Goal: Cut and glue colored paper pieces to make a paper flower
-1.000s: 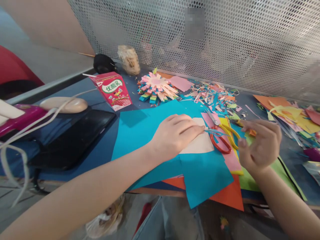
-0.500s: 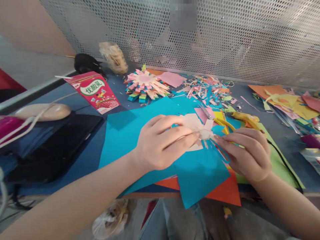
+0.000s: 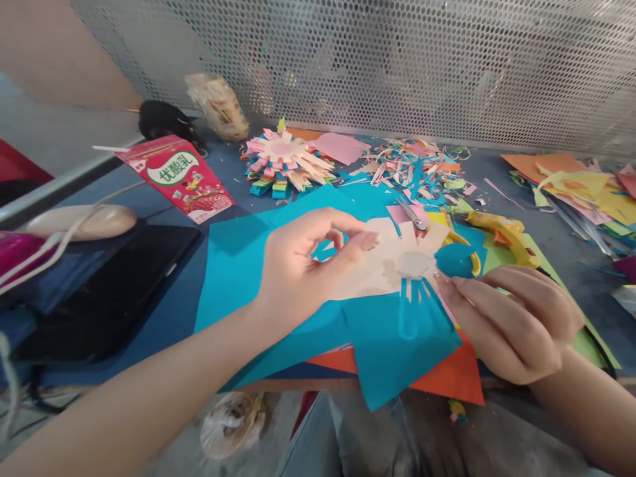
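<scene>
My left hand [image 3: 303, 265] is above the pale paper [image 3: 355, 271], thumb and fingertips pinched together; whatever may be between them is too small to make out. At the right end of that paper is a pale cut piece [image 3: 415, 264] with strips spreading from its centre. My right hand [image 3: 517, 318] pinches the lower right edge of this cut piece. Blue strips [image 3: 410, 318] hang below the piece over a blue sheet [image 3: 397, 358]. Just behind it lie scissors with yellow handles [image 3: 474, 262], partly covered by blue paper.
A yellow glue gun [image 3: 504, 235] rests on a green sheet [image 3: 586, 311]. Behind are a layered paper flower [image 3: 283, 156] and a heap of scraps [image 3: 417, 165]. To the left stand a red drink carton [image 3: 181, 179] and a black tablet-like device [image 3: 104, 291]. A perforated panel [image 3: 348, 66] borders the table.
My left hand has lifted off the cut piece and drawn left, uncovering its centre. My right hand has shifted right and down, still pinching the piece's edge.
</scene>
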